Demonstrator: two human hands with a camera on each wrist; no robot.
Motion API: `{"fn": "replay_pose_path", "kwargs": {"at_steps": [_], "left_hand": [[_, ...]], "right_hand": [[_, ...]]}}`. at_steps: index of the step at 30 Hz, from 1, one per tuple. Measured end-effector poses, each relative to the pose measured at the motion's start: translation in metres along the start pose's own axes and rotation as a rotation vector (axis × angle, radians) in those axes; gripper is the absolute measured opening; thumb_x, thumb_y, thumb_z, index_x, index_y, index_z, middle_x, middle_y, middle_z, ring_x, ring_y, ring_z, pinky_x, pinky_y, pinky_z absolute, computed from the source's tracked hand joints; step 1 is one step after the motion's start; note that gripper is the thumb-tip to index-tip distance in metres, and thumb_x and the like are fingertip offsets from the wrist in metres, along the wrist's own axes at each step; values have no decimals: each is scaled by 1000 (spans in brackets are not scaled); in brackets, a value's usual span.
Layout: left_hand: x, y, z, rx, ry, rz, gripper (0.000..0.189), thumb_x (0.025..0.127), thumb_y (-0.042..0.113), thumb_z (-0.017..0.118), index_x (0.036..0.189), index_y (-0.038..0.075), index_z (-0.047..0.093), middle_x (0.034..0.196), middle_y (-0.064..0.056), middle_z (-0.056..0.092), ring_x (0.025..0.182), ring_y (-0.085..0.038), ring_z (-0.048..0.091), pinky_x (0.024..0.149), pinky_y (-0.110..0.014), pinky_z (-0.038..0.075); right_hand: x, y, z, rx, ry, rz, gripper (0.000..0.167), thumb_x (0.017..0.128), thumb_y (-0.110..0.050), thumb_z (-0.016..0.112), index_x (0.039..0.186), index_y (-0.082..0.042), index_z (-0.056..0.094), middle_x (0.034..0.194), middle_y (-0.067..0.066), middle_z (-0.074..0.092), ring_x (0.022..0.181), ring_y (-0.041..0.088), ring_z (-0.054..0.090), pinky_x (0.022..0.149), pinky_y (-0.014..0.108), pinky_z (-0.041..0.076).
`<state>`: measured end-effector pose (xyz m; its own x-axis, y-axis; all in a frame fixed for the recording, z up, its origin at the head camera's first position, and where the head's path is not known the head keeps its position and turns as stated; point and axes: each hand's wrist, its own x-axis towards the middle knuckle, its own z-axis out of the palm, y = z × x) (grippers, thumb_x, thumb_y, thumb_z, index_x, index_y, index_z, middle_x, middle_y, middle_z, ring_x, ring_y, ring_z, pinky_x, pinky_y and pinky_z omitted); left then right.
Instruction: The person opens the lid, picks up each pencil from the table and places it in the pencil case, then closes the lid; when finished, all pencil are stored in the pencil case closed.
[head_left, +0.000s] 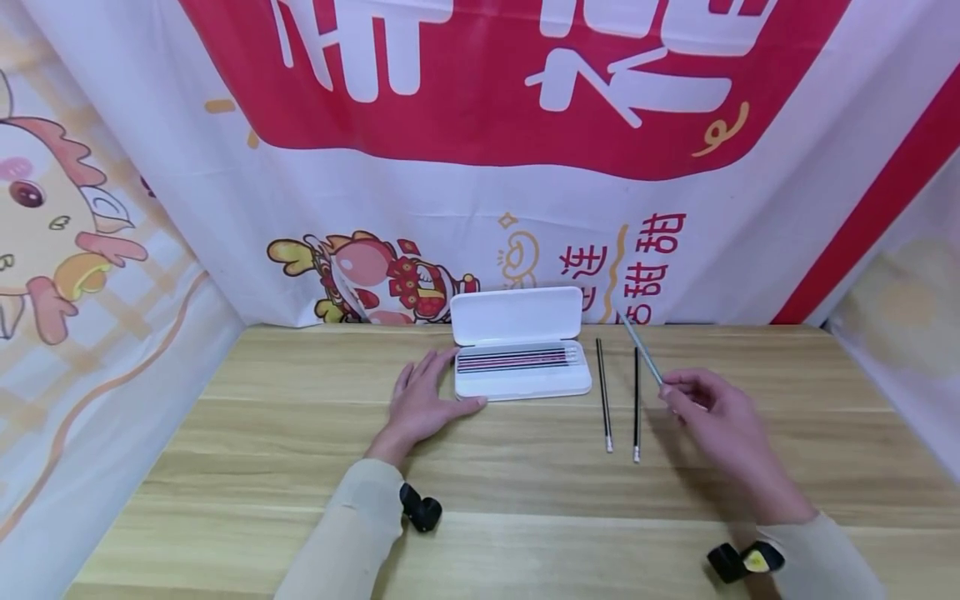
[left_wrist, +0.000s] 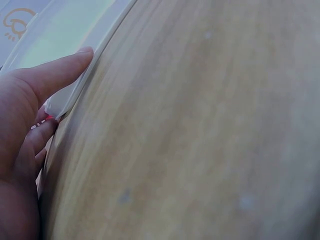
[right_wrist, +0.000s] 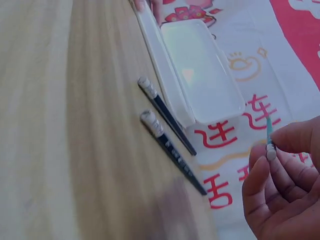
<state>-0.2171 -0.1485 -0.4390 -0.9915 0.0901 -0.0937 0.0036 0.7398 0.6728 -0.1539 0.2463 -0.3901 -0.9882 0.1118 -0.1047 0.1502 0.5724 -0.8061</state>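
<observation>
In the head view, an open white pencil case (head_left: 525, 385) stands near the table's back edge, with several dark and reddish pencils (head_left: 513, 360) inside. My left hand (head_left: 423, 404) rests at its left end, fingers spread and fairly straight. The left wrist view shows the thumb (left_wrist: 60, 75) lying against the case's front edge. To the right, my right hand (head_left: 716, 417) pinches a pale green pencil (head_left: 639, 343) between thumb and fingers, above the table. Its white eraser end (right_wrist: 271, 151) faces the right wrist camera. Two black pencils (head_left: 604, 396) (head_left: 637, 408) lie between case and right hand.
The wooden table (head_left: 525, 475) ends at a printed cloth backdrop (head_left: 465, 192) just behind the case. The raised lid (head_left: 517, 315) leans back beside the cloth. Another printed cloth (head_left: 97, 333) hangs along the left side.
</observation>
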Motion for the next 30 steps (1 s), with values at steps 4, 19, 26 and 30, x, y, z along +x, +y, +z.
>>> {"fn": "replay_pose_path", "kwargs": {"at_steps": [4,19,26,30], "left_hand": [[1,-2,0,5,1,-2,103,84,60,85,169,30,35,179,-8,29,170,-30,14,139,-53,-5],[0,-2,1,-4,12,12,103,83,60,87,168,30,37,178,-7,32,170,-30,16,140,-53,-4],[-1,-1,1,-17,7,6,102,83,60,87,167,32,38,179,-6,31,170,-29,16,140,-53,-4],[-1,-2,0,-14,10,2,103,83,60,87,168,32,37,179,-7,30,170,-29,16,140,-53,-4]], "right_hand": [[10,-17,9,-70,-19,-135,38,112,-39,57,137,-12,67,124,11,70,108,26,65,84,28,57],[74,-62,62,-222,-132,-348,18,107,-13,65,119,-6,77,116,12,76,105,28,65,85,39,58],[91,-69,82,-198,-179,-342,16,106,-10,66,116,-7,77,117,13,74,107,29,63,88,41,56],[98,-68,86,-178,-200,-317,15,106,-10,67,115,-8,78,118,13,74,106,29,63,87,39,55]]}}
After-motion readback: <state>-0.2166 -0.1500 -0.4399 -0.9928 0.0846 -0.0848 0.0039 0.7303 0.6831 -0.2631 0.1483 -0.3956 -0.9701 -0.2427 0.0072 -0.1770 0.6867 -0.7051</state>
